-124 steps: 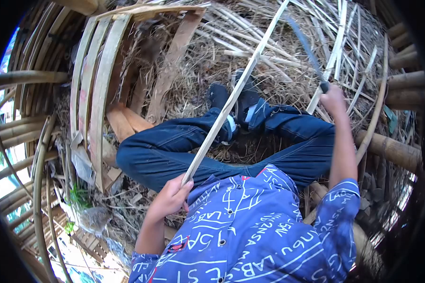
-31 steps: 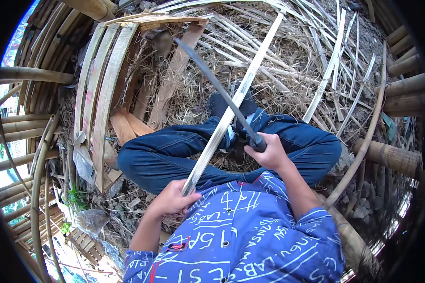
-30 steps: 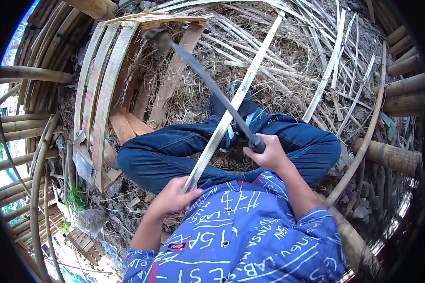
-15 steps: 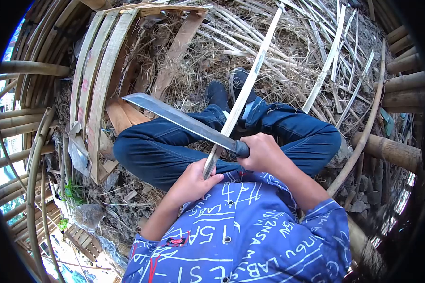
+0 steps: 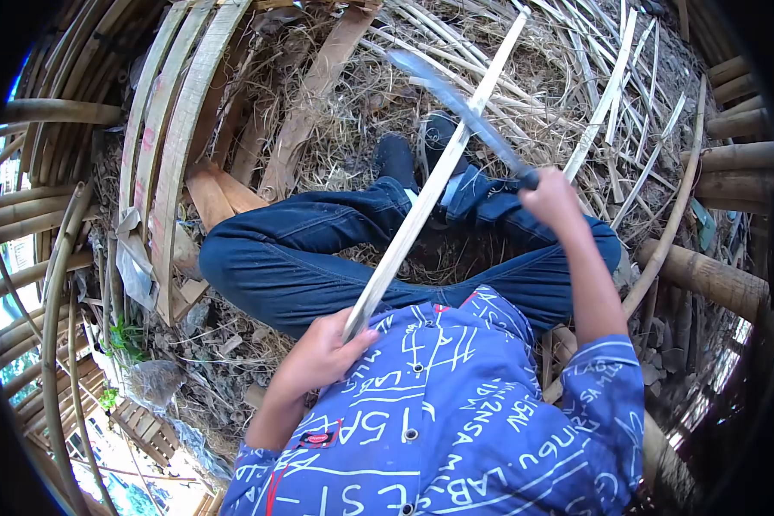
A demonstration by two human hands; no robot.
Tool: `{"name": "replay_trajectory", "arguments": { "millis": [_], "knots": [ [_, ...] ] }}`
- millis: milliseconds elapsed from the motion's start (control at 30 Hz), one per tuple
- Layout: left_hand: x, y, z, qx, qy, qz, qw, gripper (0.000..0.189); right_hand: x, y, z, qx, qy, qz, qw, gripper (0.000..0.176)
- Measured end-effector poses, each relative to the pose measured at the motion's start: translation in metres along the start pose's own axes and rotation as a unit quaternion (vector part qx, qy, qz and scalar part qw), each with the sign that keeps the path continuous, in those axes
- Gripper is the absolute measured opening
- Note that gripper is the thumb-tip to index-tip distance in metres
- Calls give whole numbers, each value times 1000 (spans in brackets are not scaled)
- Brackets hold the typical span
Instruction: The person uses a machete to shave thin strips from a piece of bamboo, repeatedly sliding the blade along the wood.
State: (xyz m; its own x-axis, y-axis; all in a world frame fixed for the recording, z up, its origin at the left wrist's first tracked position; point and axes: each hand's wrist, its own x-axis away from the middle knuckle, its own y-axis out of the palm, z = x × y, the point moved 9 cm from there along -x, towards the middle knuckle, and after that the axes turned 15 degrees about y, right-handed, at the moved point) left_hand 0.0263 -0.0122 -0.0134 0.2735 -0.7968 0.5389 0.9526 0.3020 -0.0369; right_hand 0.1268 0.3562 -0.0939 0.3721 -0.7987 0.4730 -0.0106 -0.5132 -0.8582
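Note:
My left hand is wrapped round the near end of a long pale wooden strip, close against my shirt. The strip slants up and away over my crossed legs, past my shoes. In my right hand is the dark handle of a machete, its long blade pointing away and to the left. The blade overlaps the upper part of the strip in this view and is slightly blurred by motion.
Shavings and several loose split strips cover the ground ahead. A slatted wooden crate stands at the left. Bamboo poles frame both sides, and a plastic scrap hangs by the crate.
My right hand has moved away from me and to the right, carrying the machete along the strip toward its far end. My left hand has shifted slightly left and toward me with the strip.

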Motion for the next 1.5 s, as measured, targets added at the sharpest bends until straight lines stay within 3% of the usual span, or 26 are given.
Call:
{"name": "replay_trajectory", "arguments": {
  "millis": [33,67,100,133,200,267,367,533,733,833,900,1033,1233,1367,1500],
  "knots": [
    [6,-2,-6,2,0,1,1000,21,-26,-4,28,1,10,47,999,26],
    [10,-6,-7,-9,45,16,999,24,-53,-3,54,3,-3,59,998,28],
    [12,-10,-3,-22,88,34,995,26,-59,-14,67,5,41,63,997,30],
    [13,-11,0,12,-11,21,1000,26,-62,-19,71,-11,48,39,998,29],
    [9,-12,1,13,-19,25,999,23,-60,-13,74,-27,55,13,998,28],
    [2,-13,1,15,-20,25,999,21,-46,-12,68,-43,-4,41,998,25],
    [-7,-10,2,28,-25,-6,999,20,20,-11,16,-135,-25,-24,990,24],
    [-30,0,4,62,-25,2,998,27,107,21,-56,-169,-116,-149,967,23],
    [-54,18,4,49,-13,2,999,27,136,51,-92,-68,-189,-212,956,19],
    [-56,17,-7,-15,19,45,999,23,129,52,-91,-27,-182,-196,963,19],
    [-57,16,-1,-68,91,53,992,21,127,53,-91,-8,-191,-186,964,19],
    [-52,14,0,-52,72,55,995,20,106,43,-83,27,-194,-101,975,19],
    [-25,11,7,-59,70,31,995,20,-2,1,-7,3,5,-9,1000,23],
    [-31,11,5,-65,17,17,998,25,-31,-5,8,10,-32,8,999,22],
    [-42,9,10,-93,27,24,995,26,22,-7,-29,-80,-76,-78,991,21]
  ]
}}
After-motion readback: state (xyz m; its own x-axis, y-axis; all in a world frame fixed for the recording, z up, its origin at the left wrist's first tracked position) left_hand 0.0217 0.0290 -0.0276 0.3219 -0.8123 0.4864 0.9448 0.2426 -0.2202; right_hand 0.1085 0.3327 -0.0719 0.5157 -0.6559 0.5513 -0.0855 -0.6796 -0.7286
